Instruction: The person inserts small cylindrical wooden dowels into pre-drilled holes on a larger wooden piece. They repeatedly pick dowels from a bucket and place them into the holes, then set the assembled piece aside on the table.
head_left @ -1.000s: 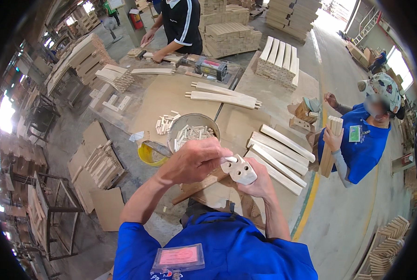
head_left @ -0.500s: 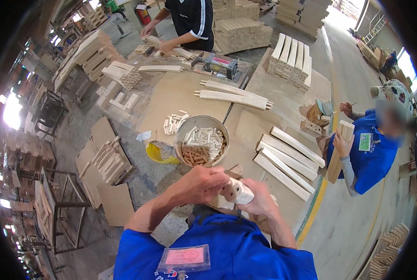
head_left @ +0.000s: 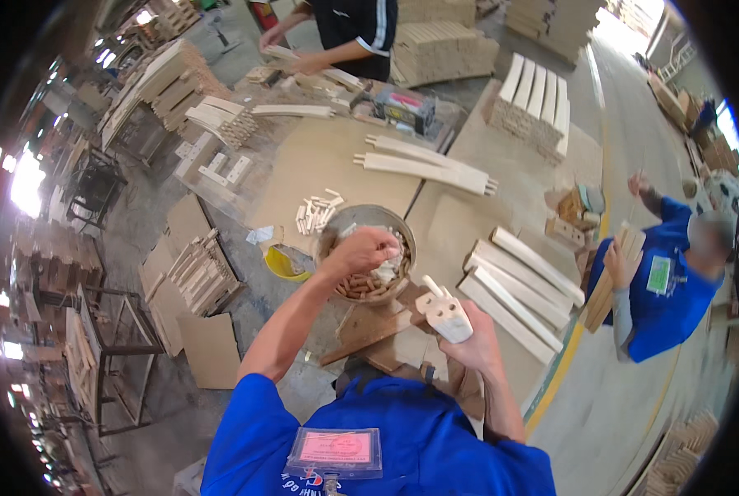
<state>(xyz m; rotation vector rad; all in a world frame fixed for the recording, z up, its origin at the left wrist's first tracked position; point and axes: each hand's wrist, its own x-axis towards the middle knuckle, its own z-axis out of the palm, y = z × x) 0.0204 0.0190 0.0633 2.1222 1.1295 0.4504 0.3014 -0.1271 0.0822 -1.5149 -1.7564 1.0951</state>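
My right hand (head_left: 475,341) is closed around a pale wooden furniture part (head_left: 448,322), its drilled end facing up. Pale dowels (head_left: 434,288) stick out of that end, beside open holes. Over a round bucket (head_left: 412,248) of dowels, my left hand (head_left: 359,252) is closed with its fingertips pinched together; whatever they hold, if anything, cannot be made out. Brown dowels (head_left: 365,287) lie in the near side of the bucket and pale ones farther in, partly hidden by my left hand.
Left of the bucket lie a loose pile of pale dowels (head_left: 318,212) and a yellow container (head_left: 287,263). Curved slats (head_left: 518,285) lie at right, with two dowelled rails (head_left: 425,168) beyond. A co-worker (head_left: 662,273) holds wood at right; another person (head_left: 354,37) works at the far side.
My left hand has left the end of the wooden part and moved up over the bucket. Dowels now stand out of the part, which my right hand still holds.
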